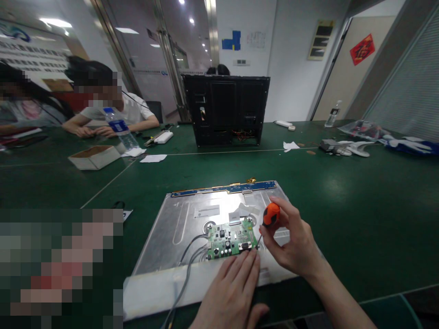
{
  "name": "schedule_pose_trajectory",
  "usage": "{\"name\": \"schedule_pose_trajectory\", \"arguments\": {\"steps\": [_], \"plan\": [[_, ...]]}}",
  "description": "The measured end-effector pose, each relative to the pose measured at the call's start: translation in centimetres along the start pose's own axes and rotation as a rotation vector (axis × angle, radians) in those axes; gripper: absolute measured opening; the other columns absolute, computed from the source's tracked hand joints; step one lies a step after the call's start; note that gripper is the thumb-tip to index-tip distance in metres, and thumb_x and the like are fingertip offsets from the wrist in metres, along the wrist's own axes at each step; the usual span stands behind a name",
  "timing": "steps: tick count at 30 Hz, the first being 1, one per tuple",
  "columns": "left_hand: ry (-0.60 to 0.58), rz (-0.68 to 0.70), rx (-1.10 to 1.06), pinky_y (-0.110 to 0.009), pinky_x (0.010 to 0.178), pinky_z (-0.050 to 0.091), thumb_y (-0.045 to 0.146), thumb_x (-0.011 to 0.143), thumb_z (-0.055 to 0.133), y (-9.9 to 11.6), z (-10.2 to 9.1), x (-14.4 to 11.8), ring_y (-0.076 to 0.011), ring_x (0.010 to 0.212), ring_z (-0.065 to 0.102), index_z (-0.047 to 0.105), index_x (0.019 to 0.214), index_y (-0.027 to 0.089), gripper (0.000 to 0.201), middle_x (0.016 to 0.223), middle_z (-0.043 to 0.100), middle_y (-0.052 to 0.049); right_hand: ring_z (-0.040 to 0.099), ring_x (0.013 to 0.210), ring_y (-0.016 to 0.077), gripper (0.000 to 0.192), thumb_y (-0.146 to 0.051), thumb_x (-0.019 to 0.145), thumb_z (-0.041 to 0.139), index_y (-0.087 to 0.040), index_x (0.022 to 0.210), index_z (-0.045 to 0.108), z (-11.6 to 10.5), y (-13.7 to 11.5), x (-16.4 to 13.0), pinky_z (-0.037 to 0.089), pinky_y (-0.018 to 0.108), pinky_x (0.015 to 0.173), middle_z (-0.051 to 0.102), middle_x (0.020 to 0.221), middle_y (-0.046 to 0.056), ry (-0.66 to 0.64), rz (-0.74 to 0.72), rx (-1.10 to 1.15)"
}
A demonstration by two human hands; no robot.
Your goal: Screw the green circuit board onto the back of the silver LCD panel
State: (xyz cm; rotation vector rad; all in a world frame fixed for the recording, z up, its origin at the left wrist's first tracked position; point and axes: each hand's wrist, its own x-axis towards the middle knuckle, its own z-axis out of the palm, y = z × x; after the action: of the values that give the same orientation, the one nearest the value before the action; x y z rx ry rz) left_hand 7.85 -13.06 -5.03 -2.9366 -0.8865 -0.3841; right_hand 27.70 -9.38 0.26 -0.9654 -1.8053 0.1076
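A silver metal monitor back panel [181,224] lies flat on the green table [360,205]. A small green circuit board [231,240] is mounted near its front, with grey cables [192,251] running off to the left. My right hand [291,242] grips an orange-handled screwdriver [270,214], its tip down at the board's right corner. My left hand [229,292] rests flat on the panel's front edge, fingertips touching the board's near side.
A black monitor housing [226,109] stands upright behind the panel. At the left sit two people, a water bottle [120,128] and an open cardboard box [94,156]. Plastic parts and bags [360,146] lie at the right. A blurred patch covers the lower left.
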Motion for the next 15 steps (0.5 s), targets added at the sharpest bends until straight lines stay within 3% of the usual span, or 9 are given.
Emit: {"name": "schedule_pose_trajectory", "arguments": {"steps": [7, 15], "plan": [[0.034, -0.007, -0.017, -0.043, 0.104, 0.041, 0.046, 0.099, 0.046, -0.03, 0.38, -0.03, -0.0301, 0.128, 0.05, 0.026, 0.152, 0.011, 0.067, 0.147, 0.048, -0.017, 0.061, 0.053, 0.011, 0.058, -0.014, 0.087, 0.055, -0.022, 0.14, 0.032, 0.02, -0.01, 0.1, 0.055, 0.023, 0.05, 0.059, 0.079, -0.002, 0.003, -0.017, -0.017], [0.033, -0.001, -0.002, -0.041, 0.104, 0.041, 0.046, 0.097, 0.049, -0.06, 0.36, -0.08, -0.0297, 0.128, 0.05, 0.03, 0.151, 0.009, 0.067, 0.146, 0.049, -0.017, 0.061, 0.054, 0.0103, 0.059, -0.014, 0.088, 0.057, -0.023, 0.14, 0.033, 0.3, 0.24, -0.11, 0.056, 0.022, 0.051, 0.061, 0.083, -0.001, 0.006, -0.014, 0.006]]}}
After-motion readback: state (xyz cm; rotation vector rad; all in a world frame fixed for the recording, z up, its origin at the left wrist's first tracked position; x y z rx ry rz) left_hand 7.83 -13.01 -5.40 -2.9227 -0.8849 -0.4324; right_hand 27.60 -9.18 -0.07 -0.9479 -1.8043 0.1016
